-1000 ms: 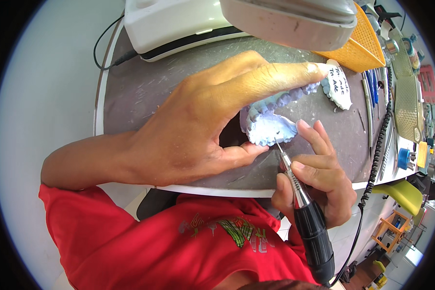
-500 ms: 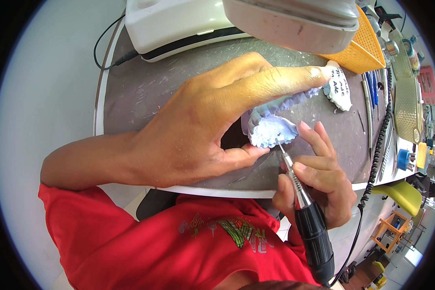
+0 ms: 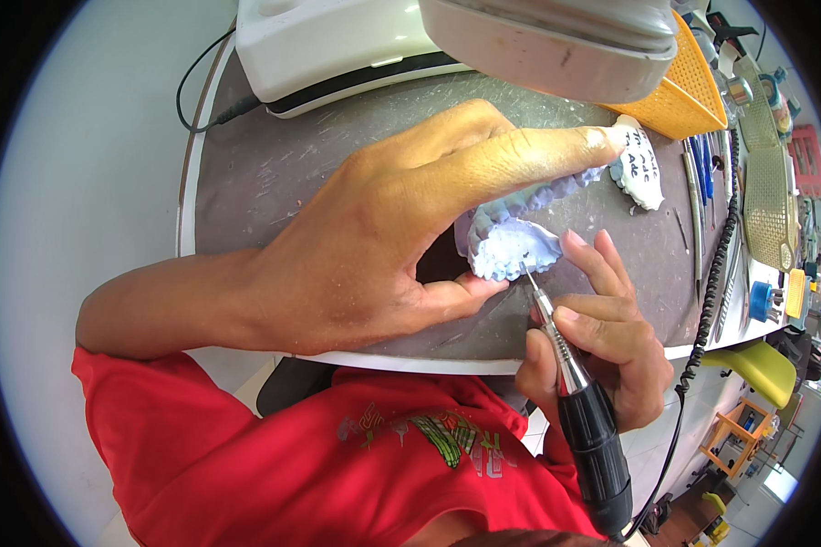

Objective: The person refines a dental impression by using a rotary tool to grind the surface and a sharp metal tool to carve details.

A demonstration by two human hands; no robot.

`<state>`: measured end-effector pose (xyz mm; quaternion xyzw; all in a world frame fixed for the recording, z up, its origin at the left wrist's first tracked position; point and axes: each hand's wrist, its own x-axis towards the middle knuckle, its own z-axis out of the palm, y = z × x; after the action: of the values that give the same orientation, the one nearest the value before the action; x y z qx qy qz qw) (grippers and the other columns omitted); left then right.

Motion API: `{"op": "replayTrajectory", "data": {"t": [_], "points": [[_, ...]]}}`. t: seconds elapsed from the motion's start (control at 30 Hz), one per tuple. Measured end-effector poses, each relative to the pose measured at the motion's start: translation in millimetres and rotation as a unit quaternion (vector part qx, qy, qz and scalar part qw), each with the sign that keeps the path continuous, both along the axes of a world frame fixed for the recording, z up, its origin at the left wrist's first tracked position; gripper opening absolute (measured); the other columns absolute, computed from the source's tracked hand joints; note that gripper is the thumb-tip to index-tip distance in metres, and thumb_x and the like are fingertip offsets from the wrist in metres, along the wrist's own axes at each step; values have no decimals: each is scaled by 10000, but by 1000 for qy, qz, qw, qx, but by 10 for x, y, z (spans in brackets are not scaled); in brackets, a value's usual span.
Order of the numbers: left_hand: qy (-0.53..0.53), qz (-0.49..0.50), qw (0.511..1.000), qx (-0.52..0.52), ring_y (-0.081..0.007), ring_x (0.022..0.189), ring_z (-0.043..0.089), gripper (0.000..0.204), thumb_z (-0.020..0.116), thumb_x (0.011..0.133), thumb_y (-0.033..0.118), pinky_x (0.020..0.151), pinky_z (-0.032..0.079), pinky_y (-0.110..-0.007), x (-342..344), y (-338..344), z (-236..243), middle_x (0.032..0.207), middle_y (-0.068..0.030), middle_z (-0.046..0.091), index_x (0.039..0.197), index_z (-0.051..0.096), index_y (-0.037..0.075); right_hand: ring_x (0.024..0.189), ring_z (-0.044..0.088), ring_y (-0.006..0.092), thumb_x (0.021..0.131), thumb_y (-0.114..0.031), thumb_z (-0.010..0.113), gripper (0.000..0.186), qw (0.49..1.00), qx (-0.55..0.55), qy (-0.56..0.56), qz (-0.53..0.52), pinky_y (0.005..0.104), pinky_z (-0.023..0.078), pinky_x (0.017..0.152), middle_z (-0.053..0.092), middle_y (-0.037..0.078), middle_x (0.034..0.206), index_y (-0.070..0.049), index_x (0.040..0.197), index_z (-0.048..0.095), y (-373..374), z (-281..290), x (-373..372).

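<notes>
My left hand [image 3: 374, 237] is closed around a pale blue dental cast [image 3: 511, 244] with moulded teeth, its long finger reaching over the top and its thumb beneath. My right hand [image 3: 602, 337] grips a rotary handpiece [image 3: 584, 419] with a silver nose and black body. The thin tip of the handpiece touches or nearly touches the lower part of the cast. Just beyond my left fingertip lies another cast [image 3: 646, 178] with a white, handwritten-on base, partly hidden by that finger.
A worn grey bench top [image 3: 255, 182] carries a white machine [image 3: 328, 55]. A pale housing [image 3: 547, 50] overhangs the back. Rightward are an orange basket [image 3: 689, 87], metal tools [image 3: 698, 201], a coiled cord [image 3: 725, 246], mesh trays [image 3: 766, 210] and a blue holder [image 3: 762, 301].
Over the last second the cast and my left fingertips have shifted very slightly rightward and down. My right hand and handpiece moved marginally with them, keeping the same grip.
</notes>
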<state>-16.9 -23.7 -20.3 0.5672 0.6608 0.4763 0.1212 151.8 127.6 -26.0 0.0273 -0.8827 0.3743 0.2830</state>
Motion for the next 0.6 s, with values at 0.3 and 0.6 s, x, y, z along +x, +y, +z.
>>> {"op": "replayTrajectory", "data": {"t": [0.3,0.6], "points": [[6,0,1000,4,-289,1069,609,865,779,621,2,958,475,-363,-2,4,0,1425,-164,563,1434,487,-22,1087,666,464,820,-83,775,238,1000,-2,-1,3,649,396,1062,700,147,818,-34,955,585,2,0,4],[5,0,1000,5,-293,1062,609,871,779,610,0,954,476,-362,-4,8,5,1412,-160,574,1432,492,-16,1084,668,463,817,-91,786,248,1000,2,-3,-1,649,401,1058,699,150,816,-31,949,584,-2,20,-1]]}}
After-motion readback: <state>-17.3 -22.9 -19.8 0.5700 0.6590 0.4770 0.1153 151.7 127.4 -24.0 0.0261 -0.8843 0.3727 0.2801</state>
